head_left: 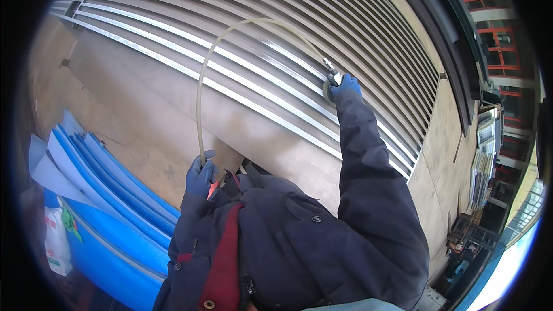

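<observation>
My right hand [347, 88], in a blue glove, reaches out over a large panel of parallel metal slats [230, 55]. It is closed round an air-powered sander [335, 77], whose round disc rests at the slats. From the tool's metal fitting a pale, see-through hose [203, 75] arches up and round to the left. My left hand [201, 177], in a blue-grey glove, grips this hose near my body. The slats closest to me [271, 106] shine bright silver; those farther away look duller brown-grey.
Stacked blue sheets [115, 178] lie at the lower left, with a white plastic bag [56, 241] beside them. Dark long profiles [438, 29] run along the far right side. Framed pieces [485, 158] lean at the right, near red-orange racking [501, 52].
</observation>
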Available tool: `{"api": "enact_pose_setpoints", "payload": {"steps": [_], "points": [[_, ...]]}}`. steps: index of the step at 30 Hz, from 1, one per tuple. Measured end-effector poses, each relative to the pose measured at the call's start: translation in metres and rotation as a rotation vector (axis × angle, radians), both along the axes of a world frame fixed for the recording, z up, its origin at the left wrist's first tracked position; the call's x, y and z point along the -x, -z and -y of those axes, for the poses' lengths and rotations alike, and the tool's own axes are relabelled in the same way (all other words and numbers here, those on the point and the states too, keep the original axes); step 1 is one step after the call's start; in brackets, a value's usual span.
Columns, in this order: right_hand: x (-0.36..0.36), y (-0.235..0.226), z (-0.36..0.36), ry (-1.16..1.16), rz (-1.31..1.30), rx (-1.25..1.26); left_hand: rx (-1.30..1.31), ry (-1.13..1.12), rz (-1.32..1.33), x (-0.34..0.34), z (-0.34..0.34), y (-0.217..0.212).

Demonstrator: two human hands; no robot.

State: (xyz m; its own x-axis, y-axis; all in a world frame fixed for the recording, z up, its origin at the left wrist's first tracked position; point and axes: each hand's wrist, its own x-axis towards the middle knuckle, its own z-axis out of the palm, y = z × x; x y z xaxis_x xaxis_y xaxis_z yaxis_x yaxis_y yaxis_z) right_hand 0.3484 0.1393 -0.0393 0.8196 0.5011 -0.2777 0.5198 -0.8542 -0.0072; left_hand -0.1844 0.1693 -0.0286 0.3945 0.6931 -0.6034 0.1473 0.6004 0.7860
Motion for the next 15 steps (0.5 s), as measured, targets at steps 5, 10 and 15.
{"api": "enact_pose_setpoints", "payload": {"steps": [5,10,15], "points": [[0.002,-0.003,0.032,0.009,-0.006,-0.016,0.061,-0.015,-0.006,-0.002,0.009,0.002],[0.037,0.006,-0.059,-0.118,-0.01,-0.022,0.08,-0.125,-0.006,0.007,0.01,-0.003],[0.084,0.008,-0.173,-0.185,-0.027,-0.058,0.03,-0.184,-0.125,0.021,0.013,-0.012]]}}
